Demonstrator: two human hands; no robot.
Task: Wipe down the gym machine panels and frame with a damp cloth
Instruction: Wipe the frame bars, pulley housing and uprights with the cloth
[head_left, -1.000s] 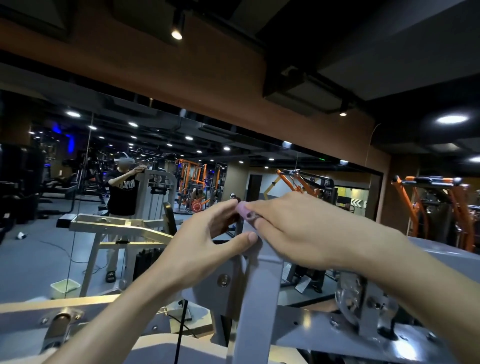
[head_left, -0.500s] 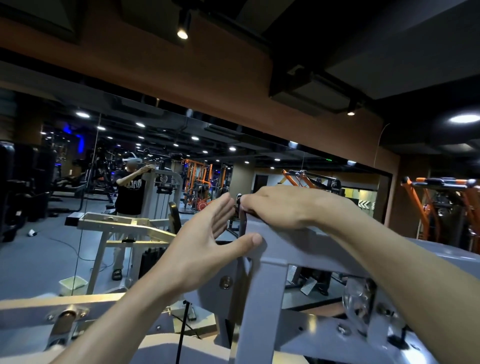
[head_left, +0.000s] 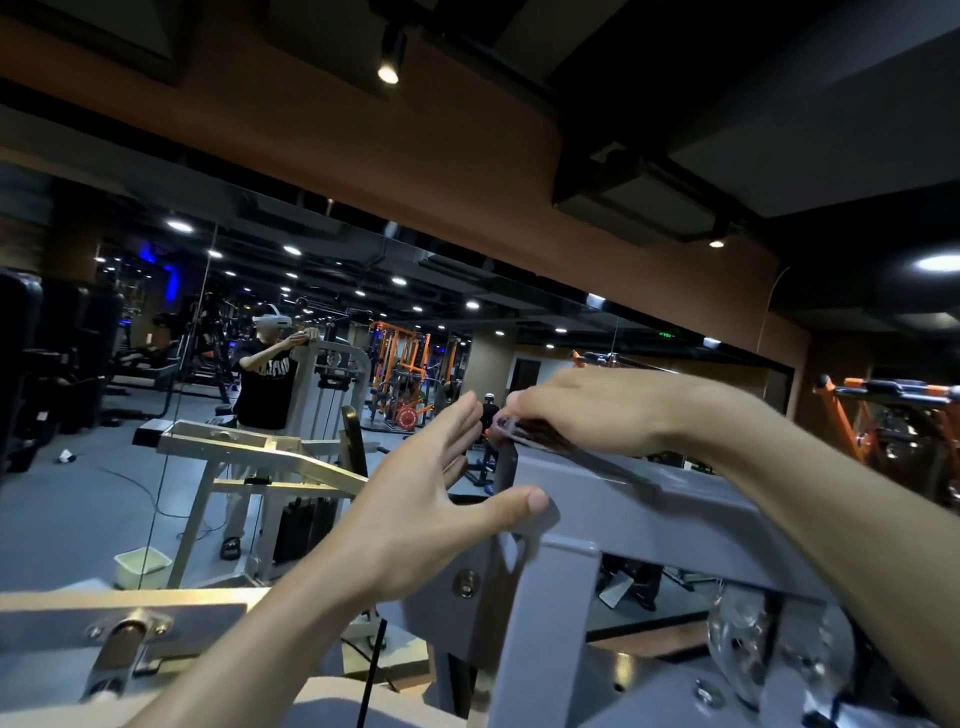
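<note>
The grey gym machine frame (head_left: 649, 499) fills the lower right, its top bar running from the centre to the right. My right hand (head_left: 587, 410) lies over the top bar's left end and presses a small purplish cloth (head_left: 506, 426) onto it; only a sliver of cloth shows under the fingers. My left hand (head_left: 426, 499) stands flat beside the bar's left end, fingers straight and pointing up, thumb resting on the front face of the frame. It holds nothing.
A wall mirror (head_left: 260, 389) ahead reflects the gym, a person at the machine and a pale bucket (head_left: 140, 566) on the floor. Orange racks (head_left: 893, 415) stand at the right. A vertical post (head_left: 540, 634) and a bolted bracket (head_left: 124, 644) sit below my hands.
My right hand has slid along the top bar with the cloth and now sits flatter over its left end. My left hand has straightened and risen slightly beside the bar.
</note>
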